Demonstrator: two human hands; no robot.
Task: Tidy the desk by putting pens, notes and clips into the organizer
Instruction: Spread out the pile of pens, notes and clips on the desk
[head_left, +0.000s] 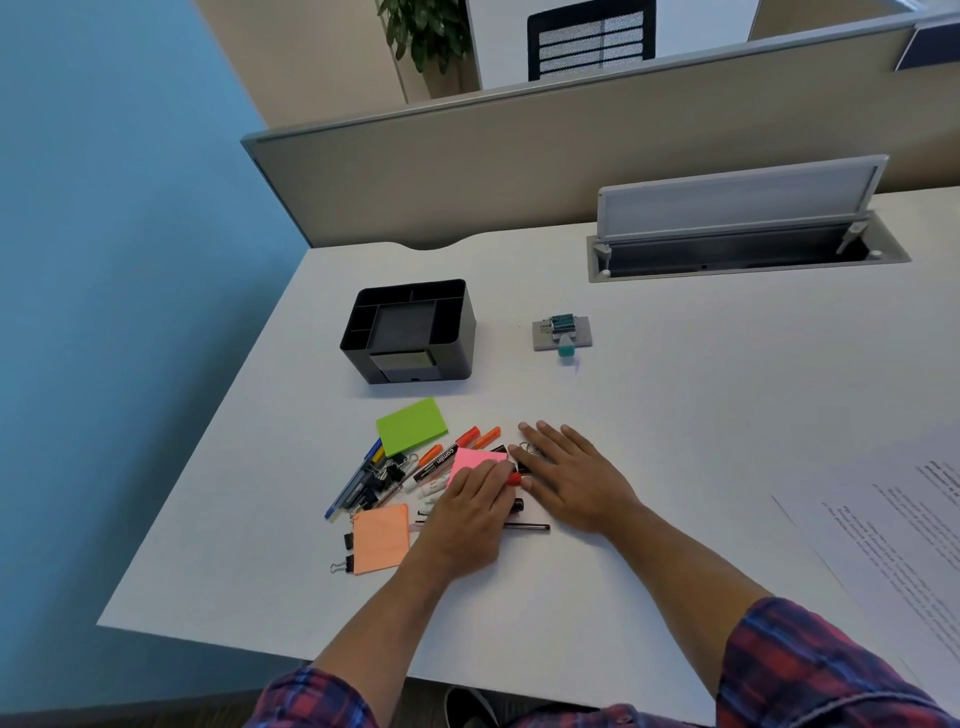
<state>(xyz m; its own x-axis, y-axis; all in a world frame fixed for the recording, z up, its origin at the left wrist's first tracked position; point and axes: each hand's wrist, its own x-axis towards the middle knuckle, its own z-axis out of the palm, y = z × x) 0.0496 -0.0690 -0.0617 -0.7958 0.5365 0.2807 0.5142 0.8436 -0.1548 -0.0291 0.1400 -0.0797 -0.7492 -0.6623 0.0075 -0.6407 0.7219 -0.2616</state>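
A black organizer with several compartments stands on the white desk, with yellow notes in its front slot. In front of it lies a heap: a green note pad, a pink note pad, an orange note pad, orange markers, blue pens, black binder clips and a thin black pen. My left hand rests on the heap, its fingertips on a red-tipped pen by the pink pad. My right hand lies flat, fingers spread, beside it over a clip.
A grey block with a teal part sits to the right of the organizer. An open cable tray with a raised lid is set in the desk at the back right. Printed sheets lie at the right edge. A partition runs along the back.
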